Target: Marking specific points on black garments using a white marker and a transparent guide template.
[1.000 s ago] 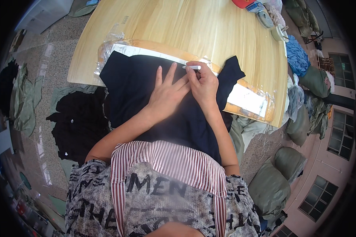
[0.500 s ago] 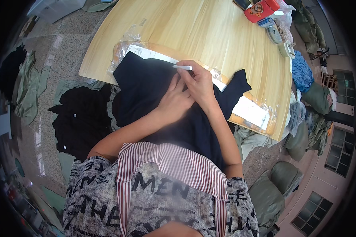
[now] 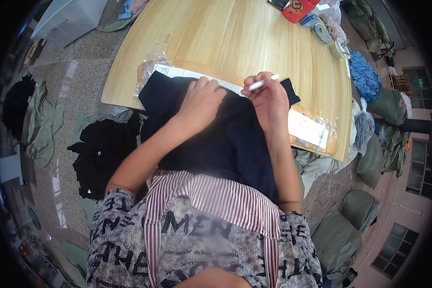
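Observation:
A dark navy short-sleeved garment (image 3: pixel 201 139) lies over the table's near edge and hangs down toward my lap. Its sleeves spread out to the left and right. My left hand (image 3: pixel 201 103) is on its upper edge, the fingers curled and closed on the cloth; the fingertips are partly hidden. To the right, my right hand (image 3: pixel 270 103) is raised near the garment's right shoulder. A slim white pen (image 3: pixel 258 85) is held between its thumb and fingers, tilted up to the right. Under the garment's top edge shows a white paper strip (image 3: pixel 309 130) taped to the table.
The pale wooden table (image 3: pixel 216 33) extends away from me. At its far right sit a red container (image 3: pixel 297 10), a tape roll (image 3: pixel 321 33) and a white cup (image 3: pixel 340 49). Black garments (image 3: pixel 105 153) are heaped at left; stuffed green sacks (image 3: pixel 336 245) stand at right.
My hands have moved apart. The left has gone up to the garment's top edge; the right has lifted off the cloth and shifted right with the pen.

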{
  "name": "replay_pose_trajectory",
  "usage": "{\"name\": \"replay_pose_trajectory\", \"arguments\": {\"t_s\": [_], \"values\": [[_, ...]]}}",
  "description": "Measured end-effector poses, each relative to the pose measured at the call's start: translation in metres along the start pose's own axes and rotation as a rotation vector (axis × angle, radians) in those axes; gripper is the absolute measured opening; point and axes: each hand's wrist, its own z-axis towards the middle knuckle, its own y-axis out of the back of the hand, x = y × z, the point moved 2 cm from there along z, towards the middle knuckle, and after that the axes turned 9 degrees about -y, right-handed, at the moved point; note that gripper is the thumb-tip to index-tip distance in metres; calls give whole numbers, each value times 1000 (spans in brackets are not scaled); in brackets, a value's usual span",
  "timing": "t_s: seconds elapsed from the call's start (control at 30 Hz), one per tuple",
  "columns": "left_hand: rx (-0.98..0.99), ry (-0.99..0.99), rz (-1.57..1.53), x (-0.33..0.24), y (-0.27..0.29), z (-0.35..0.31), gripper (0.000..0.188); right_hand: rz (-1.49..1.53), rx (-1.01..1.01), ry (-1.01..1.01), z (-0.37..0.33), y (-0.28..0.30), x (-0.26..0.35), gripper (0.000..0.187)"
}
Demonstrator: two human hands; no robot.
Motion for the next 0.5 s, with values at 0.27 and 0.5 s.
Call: {"name": "replay_pose_trajectory", "arguments": {"t_s": [0.27,0.5], "values": [[-267,190,-251,0,65,45,11,-43,34,-302,-83,-16,-2,25],[577,-117,-755,-62,71,-27,20,-227,-27,-317,-95,0,-32,24]]}}
